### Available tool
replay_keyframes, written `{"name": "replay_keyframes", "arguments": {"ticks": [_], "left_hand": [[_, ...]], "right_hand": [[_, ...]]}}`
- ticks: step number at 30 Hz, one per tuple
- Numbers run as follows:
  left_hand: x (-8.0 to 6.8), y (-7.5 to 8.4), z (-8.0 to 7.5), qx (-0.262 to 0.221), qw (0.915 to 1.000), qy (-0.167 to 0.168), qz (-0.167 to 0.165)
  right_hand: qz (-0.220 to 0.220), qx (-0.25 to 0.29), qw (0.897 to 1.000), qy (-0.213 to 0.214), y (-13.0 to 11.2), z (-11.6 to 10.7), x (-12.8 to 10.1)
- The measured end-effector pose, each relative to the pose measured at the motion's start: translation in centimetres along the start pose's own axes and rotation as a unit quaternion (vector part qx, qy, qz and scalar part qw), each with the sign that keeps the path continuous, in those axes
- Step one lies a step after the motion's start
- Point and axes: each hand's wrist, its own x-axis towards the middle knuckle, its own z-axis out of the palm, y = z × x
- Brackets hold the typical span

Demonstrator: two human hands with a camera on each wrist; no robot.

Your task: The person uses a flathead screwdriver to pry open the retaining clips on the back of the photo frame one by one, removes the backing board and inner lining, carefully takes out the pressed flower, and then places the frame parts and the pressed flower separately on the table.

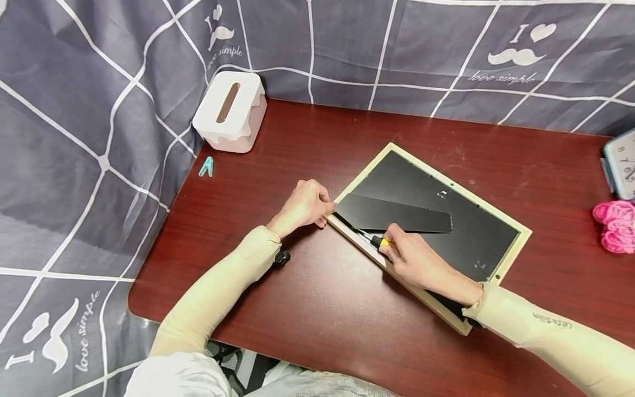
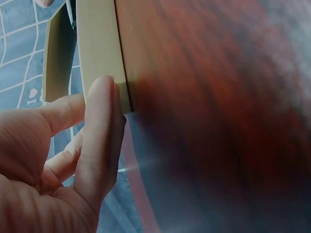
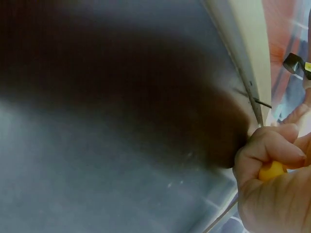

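Cream wood frame point(image 1: 516, 227) lying face down, slantwise on the middle of the table point(image 1: 307, 309), black backing point(image 1: 476, 237) up, black stand flap point(image 1: 397, 216) folded flat across it. Right hand point(image 1: 416, 264) over the near-left rail, fingers curled tight round a yellow-handled tool point(image 1: 381, 241), tip at the seam between backing and rail; in the right wrist view, the yellow handle point(image 3: 271, 171) deep in the fist, small metal tabs along the rail just beyond. Left hand point(image 1: 303, 205) at the frame's left corner, fingers together and nearly straight, pressed against the rail end point(image 2: 104, 58), bracing, not gripping.

Step in hand, by the look of it: prying up the tabs that pin the backing. Next move likely calling for a shallow, controlled lever under a tab, steady counter-pressure at the corner, tip kept off the backing.

Dark red wood-grain table, scuffed. White tissue box point(image 1: 230, 110) far left, teal clip point(image 1: 206, 166) nearer, pink yarn flowers point(image 1: 616, 225) and a clock edge point(image 1: 621, 165) at the right. Grey cloth point(image 1: 74, 138) with white lines and moustache prints hung round the table.
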Motion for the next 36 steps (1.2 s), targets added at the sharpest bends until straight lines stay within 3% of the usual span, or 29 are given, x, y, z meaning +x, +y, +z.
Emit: {"name": "replay_keyframes", "arguments": {"ticks": [22, 36], "left_hand": [[0.2, 0.02, 0.14, -0.001, 1.0, -0.001, 0.001], [0.14, 0.23, -0.06, 0.019, 0.9998, 0.001, -0.006]], "right_hand": [[-0.038, 0.003, 0.999, -0.009, 0.03, -0.67, 0.27], [-0.079, -0.015, 0.997, 0.009, 0.54, -0.24, 0.54]]}}
